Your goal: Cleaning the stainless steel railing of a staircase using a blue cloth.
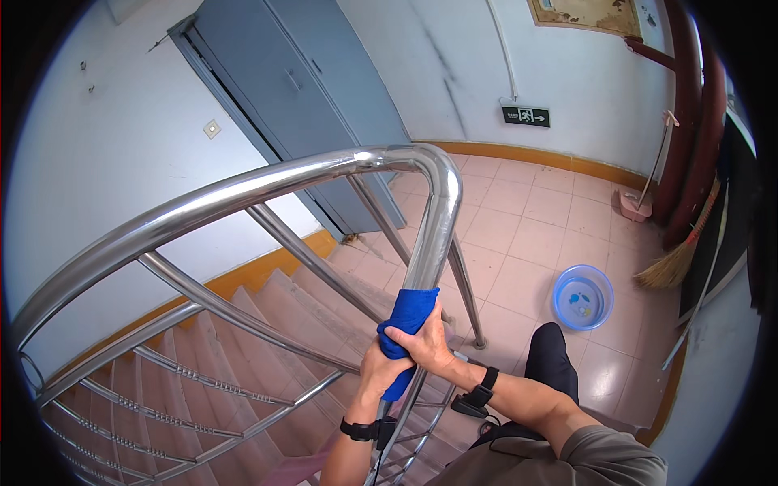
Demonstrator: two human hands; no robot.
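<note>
A blue cloth (pixel 416 308) is wrapped around the shiny metal stair handrail (pixel 243 189), just below its rounded bend. My right hand (pixel 430 340) grips the cloth from the right side, its thumb lying across the front. Lower and to the left, my left hand (pixel 384 369) also clasps the cloth around the rail. Both hands are close together, and the cloth's lower end hangs below them. Parts of the fingers are hidden behind the rail.
A translucent blue basin (pixel 582 297) holding what looks like water stands on the tiled landing (pixel 529 243). Stairs (pixel 255 352) descend at left beyond the balusters. A straw broom (pixel 674 261), a pink dustpan (pixel 634 204) and dark red pipes (pixel 687 152) are at right; a grey door (pixel 292 91) is behind.
</note>
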